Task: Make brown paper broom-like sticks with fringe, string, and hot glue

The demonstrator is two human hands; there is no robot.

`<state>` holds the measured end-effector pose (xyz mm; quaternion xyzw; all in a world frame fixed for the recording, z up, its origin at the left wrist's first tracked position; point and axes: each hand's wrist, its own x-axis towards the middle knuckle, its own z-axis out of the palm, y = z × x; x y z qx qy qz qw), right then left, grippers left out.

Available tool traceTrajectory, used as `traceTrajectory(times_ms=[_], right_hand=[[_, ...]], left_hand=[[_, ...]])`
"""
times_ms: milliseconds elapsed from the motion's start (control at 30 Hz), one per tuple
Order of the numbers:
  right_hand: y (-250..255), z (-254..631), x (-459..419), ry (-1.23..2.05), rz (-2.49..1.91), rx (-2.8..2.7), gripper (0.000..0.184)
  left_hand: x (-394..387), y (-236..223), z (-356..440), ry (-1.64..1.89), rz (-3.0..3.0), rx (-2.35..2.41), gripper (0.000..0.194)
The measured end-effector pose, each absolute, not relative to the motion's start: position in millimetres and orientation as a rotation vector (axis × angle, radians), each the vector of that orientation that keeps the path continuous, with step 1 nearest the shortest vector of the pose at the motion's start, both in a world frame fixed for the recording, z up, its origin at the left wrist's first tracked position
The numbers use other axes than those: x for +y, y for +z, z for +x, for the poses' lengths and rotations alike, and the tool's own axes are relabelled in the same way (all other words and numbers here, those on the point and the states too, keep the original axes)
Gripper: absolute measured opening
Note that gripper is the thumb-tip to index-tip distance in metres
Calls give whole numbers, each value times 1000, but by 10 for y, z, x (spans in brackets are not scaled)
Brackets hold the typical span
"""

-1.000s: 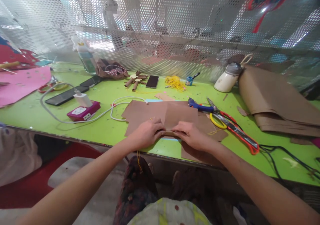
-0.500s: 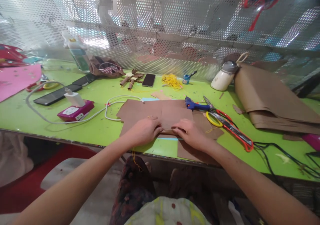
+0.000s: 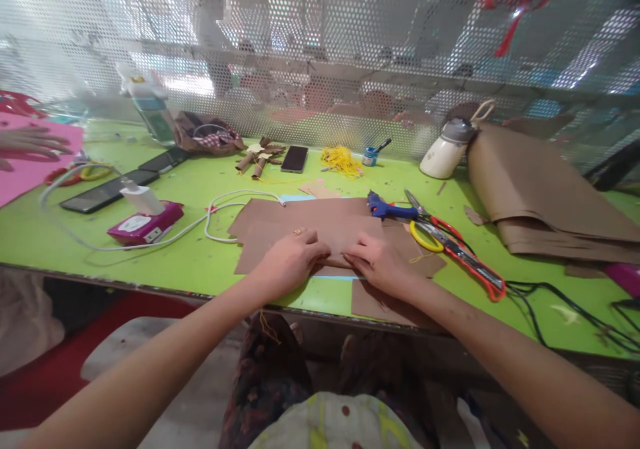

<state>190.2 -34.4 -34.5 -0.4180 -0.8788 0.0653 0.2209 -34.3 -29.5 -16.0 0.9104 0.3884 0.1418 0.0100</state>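
Observation:
My left hand and my right hand rest side by side on a brown paper sheet lying on the green table. Both hands have their fingers curled and pressed down on a folded edge of the paper near the table's front. The fingertips of the two hands nearly meet at the fold. More brown paper pieces lie under and to the right of my right hand.
Scissors and a blue glue gun lie right of the paper. A brown paper stack, a white jug, phones, a charger on a pink box and yellow thread surround it. Another person's hand rests on pink paper, far left.
The raised flap of brown paper has been pressed down flat. My hands stay at the fold. Another person's hand has appeared at the far left.

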Motion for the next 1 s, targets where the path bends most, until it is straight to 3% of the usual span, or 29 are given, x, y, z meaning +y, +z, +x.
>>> traceTrajectory(times_ms=[467,700,1000], right_hand=[[-355,2165,-433,159,-1001,-2404,18],[-305,2326,-461,76,-1069,-2512,29],[-153,1880,-503,-140,-1117,-2647,13]], left_hand=[[-273,-204,-364,513,2737,1101,25],[-286,-178,-361,535,2696,1139,22],[-272,-193,-372,520,2759,1062,27]])
